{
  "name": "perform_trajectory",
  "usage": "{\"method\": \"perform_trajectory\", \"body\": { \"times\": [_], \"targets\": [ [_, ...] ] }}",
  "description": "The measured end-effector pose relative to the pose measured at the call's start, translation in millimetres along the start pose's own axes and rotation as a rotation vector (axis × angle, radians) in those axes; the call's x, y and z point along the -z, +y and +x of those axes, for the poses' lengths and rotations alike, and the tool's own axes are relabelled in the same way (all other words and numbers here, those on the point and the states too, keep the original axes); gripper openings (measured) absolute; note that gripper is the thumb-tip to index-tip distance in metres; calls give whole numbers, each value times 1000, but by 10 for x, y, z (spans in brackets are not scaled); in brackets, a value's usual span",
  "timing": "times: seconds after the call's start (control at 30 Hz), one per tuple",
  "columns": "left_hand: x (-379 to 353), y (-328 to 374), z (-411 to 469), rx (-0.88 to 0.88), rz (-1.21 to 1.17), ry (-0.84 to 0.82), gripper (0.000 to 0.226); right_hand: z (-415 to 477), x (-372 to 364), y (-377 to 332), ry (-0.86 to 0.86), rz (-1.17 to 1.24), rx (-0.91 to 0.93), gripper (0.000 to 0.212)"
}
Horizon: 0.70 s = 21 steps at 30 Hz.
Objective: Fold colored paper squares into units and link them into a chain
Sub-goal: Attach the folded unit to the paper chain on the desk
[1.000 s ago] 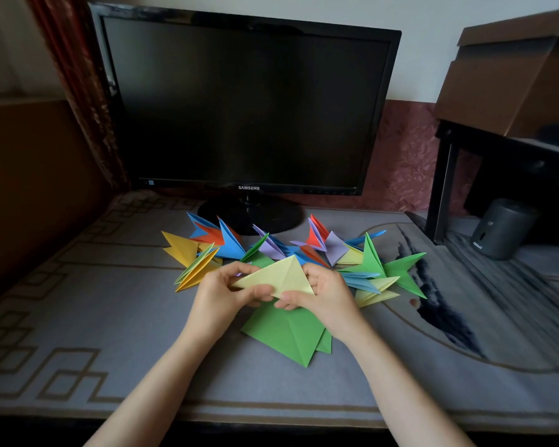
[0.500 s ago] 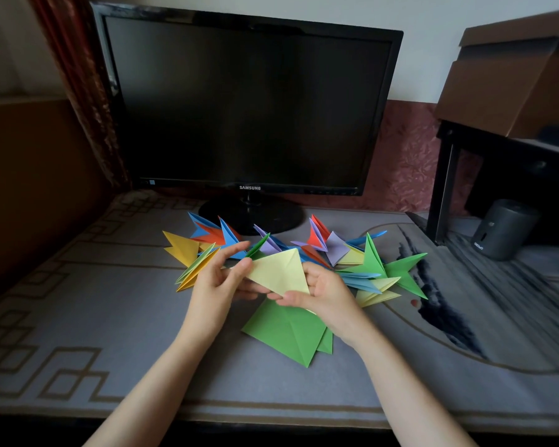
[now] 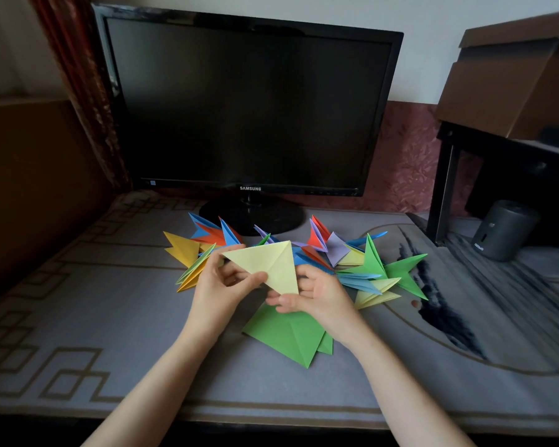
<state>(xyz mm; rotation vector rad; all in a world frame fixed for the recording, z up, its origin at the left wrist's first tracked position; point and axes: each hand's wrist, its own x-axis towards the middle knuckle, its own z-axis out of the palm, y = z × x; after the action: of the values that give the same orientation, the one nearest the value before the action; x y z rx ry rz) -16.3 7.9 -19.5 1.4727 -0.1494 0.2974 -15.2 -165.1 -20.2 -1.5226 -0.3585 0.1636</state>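
Note:
A pale yellow folded paper triangle is held up above the desk between both hands. My left hand pinches its left lower edge with thumb and fingers. My right hand holds its lower tip from the right, fingers curled behind the paper. Under the hands lies a green folded triangle flat on the mat. Behind them a linked chain of folded units in yellow, blue, orange, purple and green curves across the desk.
A black Samsung monitor stands at the back on a round base. At the right are a dark cylinder, a black stand leg and a cardboard box. A grey patterned mat covers the desk.
The pale yellow triangle has been turned and raised, its long edge now on top and its tip pointing down. Both hands shifted their grip round it.

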Motion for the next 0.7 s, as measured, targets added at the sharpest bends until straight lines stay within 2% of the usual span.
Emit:
{"method": "perform_trajectory", "body": {
  "times": [0.07,0.23,0.3,0.37,0.43,0.47,0.53,0.57,0.7],
  "targets": [
    [11,15,-2,-1,-32,-3,28,-6,-6,-7,-16,-6,-7,31],
    [19,7,-9,10,-35,-21,18,-7,-27,-16,-49,-16,-34,27],
    [18,3,0,27,-66,3,16,10,-32,2,-2,-60,17,22],
    [24,1,7,31,-61,-9,8,23,-1,4,118,-111,130,18],
    [24,6,3,27,-17,-37,4,12,57,-26,218,-183,272,25],
    [21,11,-2,26,-10,-57,3,4,87,-38,245,-268,334,35],
    [7,26,-12,28,-1,-95,11,-12,109,-39,255,-470,412,56],
    [1,31,-17,32,5,-110,13,-13,106,-28,239,-528,429,60],
    [-3,44,-29,57,17,-123,16,8,81,15,185,-605,422,45]
  ]
}}
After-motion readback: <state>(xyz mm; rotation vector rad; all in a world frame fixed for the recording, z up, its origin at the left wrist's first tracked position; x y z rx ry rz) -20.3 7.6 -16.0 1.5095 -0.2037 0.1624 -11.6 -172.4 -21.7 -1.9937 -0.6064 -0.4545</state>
